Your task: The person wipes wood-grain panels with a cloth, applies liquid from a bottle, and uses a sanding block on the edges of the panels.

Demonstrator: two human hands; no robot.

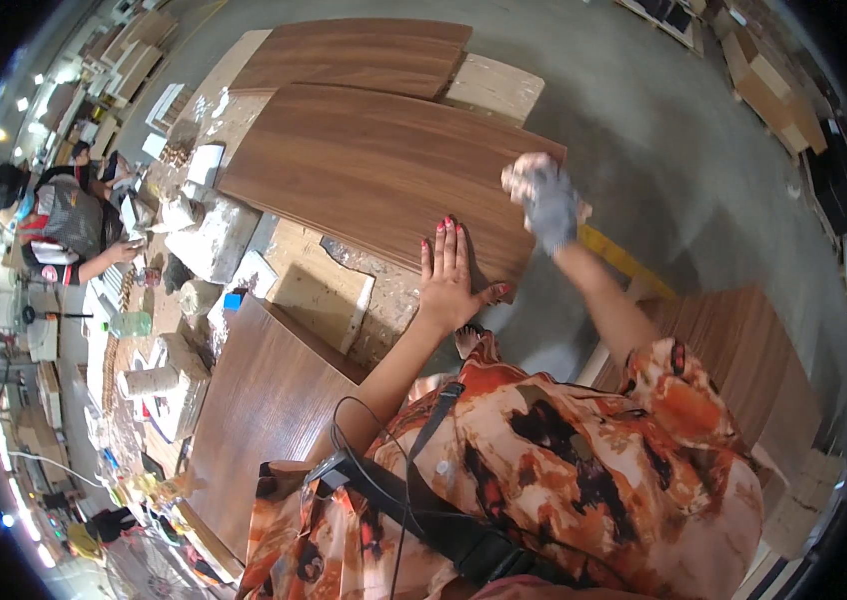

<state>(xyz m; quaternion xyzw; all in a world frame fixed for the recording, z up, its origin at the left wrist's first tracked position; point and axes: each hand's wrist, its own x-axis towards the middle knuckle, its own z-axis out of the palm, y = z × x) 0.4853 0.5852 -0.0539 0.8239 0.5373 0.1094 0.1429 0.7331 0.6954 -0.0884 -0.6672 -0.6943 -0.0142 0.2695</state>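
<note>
A brown wood-grain panel (364,160) lies in front of me, apparently on top of others stacked under it. My left hand (449,280) rests flat on its near edge, fingers spread, holding nothing. At the panel's right end is my right hand (546,200), in a grey glove that leaves the fingertips bare. Its fingers are curled and slightly blurred; whatever they may hold is hidden. Beyond lies a second stack of brown panels (354,55). Another brown panel (264,410) stands close to my left forearm.
A cluttered worktable (159,320) with wrapped bundles and a small blue block (233,301) runs along the left. A co-worker (69,220) is on its far side. More brown panels (724,360) are stacked at my right. Cardboard boxes (769,90) stand at the far right.
</note>
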